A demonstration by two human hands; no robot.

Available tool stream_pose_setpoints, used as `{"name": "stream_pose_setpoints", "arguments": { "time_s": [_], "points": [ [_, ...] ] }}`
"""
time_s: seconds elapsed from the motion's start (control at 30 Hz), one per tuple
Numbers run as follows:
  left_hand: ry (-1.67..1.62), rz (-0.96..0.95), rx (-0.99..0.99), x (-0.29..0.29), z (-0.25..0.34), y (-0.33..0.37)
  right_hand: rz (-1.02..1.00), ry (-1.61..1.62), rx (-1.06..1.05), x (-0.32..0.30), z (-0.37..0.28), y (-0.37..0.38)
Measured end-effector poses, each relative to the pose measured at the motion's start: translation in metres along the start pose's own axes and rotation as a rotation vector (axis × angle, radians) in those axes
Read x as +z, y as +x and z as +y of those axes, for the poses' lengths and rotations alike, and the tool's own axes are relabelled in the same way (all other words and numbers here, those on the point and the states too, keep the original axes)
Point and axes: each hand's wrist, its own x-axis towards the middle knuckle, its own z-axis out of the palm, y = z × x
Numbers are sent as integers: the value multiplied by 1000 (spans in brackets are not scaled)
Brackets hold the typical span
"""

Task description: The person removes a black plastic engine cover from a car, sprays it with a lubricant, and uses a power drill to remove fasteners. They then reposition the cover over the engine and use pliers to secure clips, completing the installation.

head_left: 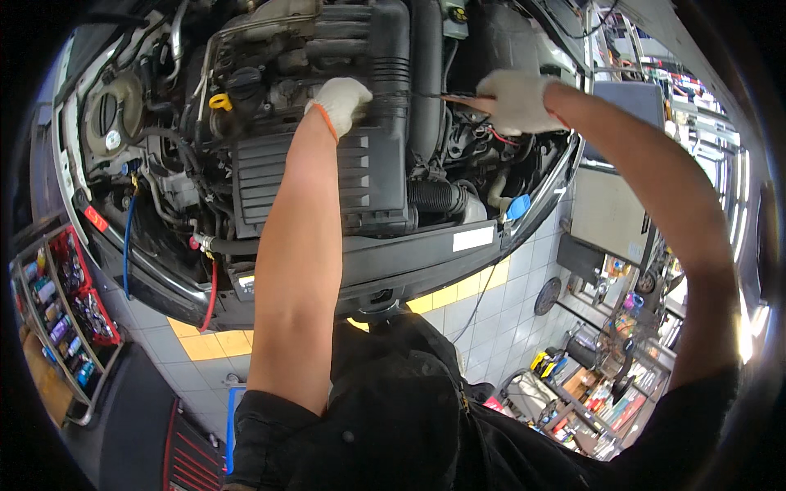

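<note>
A workshop floor of grey and yellow tiles shows past the car's black front panel. My left hand, in a white fabric glove with an orange cuff, is over the ribbed black plastic engine cover; I cannot tell whether it grips anything. My white-gloved right hand is closed around a slim brown tool, pointing left toward the thick black pipe. Farther off stands a pale boxy cabinet.
</note>
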Motion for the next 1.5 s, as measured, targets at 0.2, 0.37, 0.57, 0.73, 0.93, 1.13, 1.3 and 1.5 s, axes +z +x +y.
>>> {"name": "stream_pose_setpoints", "arguments": {
  "time_s": [0.2,0.37,0.57,0.73,0.93,1.13,1.3,1.5],
  "points": [
    [119,23,146,-5,1,-29,95,214,-72,36,19,3],
    [2,57,187,-3,-3,-28,40,226,-19,23,10,-5],
    [-370,-134,200,-8,-2,-36,9,39,96,-2,-13,3],
    [-276,-134,178,-7,6,-47,29,26,8,-2,11,11],
    [-103,17,244,1,13,-64,31,258,-83,18,20,7],
    [11,24,116,0,23,-72,-266,396,179,-6,-6,-8],
    [-93,-23,128,0,24,-69,-264,-82,127,-2,-36,6],
    [3,-45,147,-4,21,-66,-21,-420,76,20,-46,1]
  ]
}}
